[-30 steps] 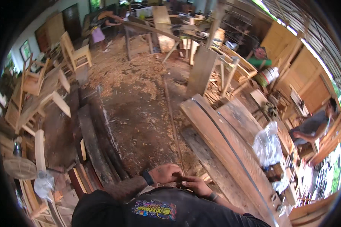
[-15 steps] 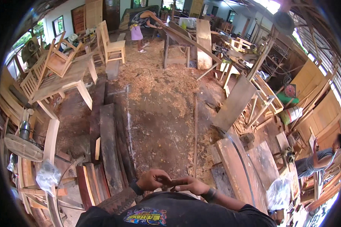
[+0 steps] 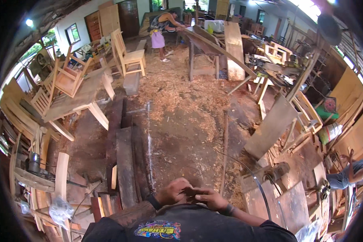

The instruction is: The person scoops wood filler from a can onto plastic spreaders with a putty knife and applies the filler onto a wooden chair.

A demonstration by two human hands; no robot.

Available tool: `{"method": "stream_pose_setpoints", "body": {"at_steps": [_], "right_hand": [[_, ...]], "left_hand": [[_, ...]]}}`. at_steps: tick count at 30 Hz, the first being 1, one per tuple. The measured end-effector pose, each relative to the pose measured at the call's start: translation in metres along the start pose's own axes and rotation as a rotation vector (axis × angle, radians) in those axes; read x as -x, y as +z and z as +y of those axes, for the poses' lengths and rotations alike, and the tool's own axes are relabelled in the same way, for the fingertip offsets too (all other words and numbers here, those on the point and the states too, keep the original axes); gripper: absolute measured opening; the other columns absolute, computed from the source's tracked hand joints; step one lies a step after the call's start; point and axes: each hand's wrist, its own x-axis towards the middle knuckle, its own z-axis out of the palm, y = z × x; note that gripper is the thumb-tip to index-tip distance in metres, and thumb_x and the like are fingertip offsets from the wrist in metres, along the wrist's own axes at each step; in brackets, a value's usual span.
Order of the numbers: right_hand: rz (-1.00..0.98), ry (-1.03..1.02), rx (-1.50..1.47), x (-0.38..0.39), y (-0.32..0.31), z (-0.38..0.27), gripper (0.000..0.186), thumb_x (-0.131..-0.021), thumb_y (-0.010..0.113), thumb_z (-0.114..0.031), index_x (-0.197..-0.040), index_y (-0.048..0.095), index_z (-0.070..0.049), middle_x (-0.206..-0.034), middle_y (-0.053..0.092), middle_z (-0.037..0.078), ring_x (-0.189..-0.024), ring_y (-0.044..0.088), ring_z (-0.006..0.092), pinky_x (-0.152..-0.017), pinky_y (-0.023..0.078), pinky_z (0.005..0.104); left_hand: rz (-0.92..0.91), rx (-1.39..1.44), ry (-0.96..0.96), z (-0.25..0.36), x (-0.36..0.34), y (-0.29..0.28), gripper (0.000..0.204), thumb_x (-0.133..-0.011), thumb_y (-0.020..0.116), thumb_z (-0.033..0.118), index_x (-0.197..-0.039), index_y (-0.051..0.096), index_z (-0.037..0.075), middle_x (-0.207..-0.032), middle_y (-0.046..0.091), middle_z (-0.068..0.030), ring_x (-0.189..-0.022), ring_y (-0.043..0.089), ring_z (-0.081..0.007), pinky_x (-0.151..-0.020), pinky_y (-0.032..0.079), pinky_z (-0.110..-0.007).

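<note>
Low in the head view, my left hand (image 3: 173,192) and my right hand (image 3: 209,199) meet in front of my dark shirt (image 3: 201,222), above the shavings-strewn floor (image 3: 181,153). The left fingers are curled and the right fingers are bent close against them. Whatever lies between the fingers is dark and too small to make out. To their right are large wooden boards (image 3: 266,203); to their left lie long dark planks (image 3: 127,169).
Chairs (image 3: 131,60) and an upturned table (image 3: 74,101) crowd the left. A co-worker (image 3: 159,30) bends over a long board (image 3: 218,48) at the back. Another person (image 3: 351,173) is at the right. A leaning panel (image 3: 270,125), post and timber piles line both sides.
The view has swung to the right and up, showing more of the back room. My hands stay together, shifting slightly. The person at the right has a raised hand now.
</note>
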Motion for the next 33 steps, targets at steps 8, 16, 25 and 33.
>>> {"method": "stream_pose_setpoints", "body": {"at_steps": [8, 16, 25, 33], "right_hand": [[-0.199, 0.049, 0.059, -0.104, -0.073, -0.120, 0.064, -0.106, 0.073, -0.020, -0.158, 0.052, 0.011, -0.154, 0.065, 0.019, -0.139, 0.064, 0.0298, -0.123, 0.045, 0.0422], [-0.161, 0.044, -0.058, -0.252, -0.071, -0.219, 0.065, -0.105, 0.073, -0.020, -0.158, 0.051, 0.011, -0.155, 0.064, 0.019, -0.139, 0.063, 0.0285, -0.121, 0.046, 0.0406], [-0.143, -0.197, 0.312, -0.463, -0.085, -0.295, 0.049, -0.100, 0.079, -0.023, -0.143, 0.072, 0.001, -0.102, 0.074, -0.003, -0.086, 0.061, 0.0087, -0.077, 0.051, 0.0270], [-0.141, -0.190, 0.072, -0.532, -0.123, -0.343, 0.063, -0.098, 0.080, -0.021, -0.152, 0.061, 0.007, -0.134, 0.076, 0.006, -0.115, 0.066, 0.0125, -0.101, 0.052, 0.0314]], "left_hand": [[-0.034, 0.059, -0.154, -0.060, -0.100, -0.079, 0.030, -0.084, 0.069, 0.010, -0.114, 0.074, 0.003, -0.110, 0.073, -0.0180, -0.105, 0.072, -0.0380, -0.094, 0.058, -0.046], [0.179, 0.009, -0.123, -0.145, -0.159, -0.193, 0.028, -0.092, 0.073, 0.014, -0.117, 0.074, 0.001, -0.107, 0.071, -0.0185, -0.104, 0.071, -0.0362, -0.092, 0.058, -0.043], [0.265, 0.074, -0.159, -0.272, -0.244, -0.370, 0.015, -0.084, 0.088, 0.009, -0.097, 0.084, 0.003, -0.086, 0.078, -0.0162, -0.079, 0.076, -0.0311, -0.076, 0.058, -0.037], [-0.046, 0.037, -0.028, -0.304, -0.344, -0.448, 0.008, -0.105, 0.070, 0.009, -0.103, 0.072, 0.002, -0.099, 0.067, -0.0099, -0.090, 0.065, -0.0228, -0.083, 0.053, -0.039]]}}
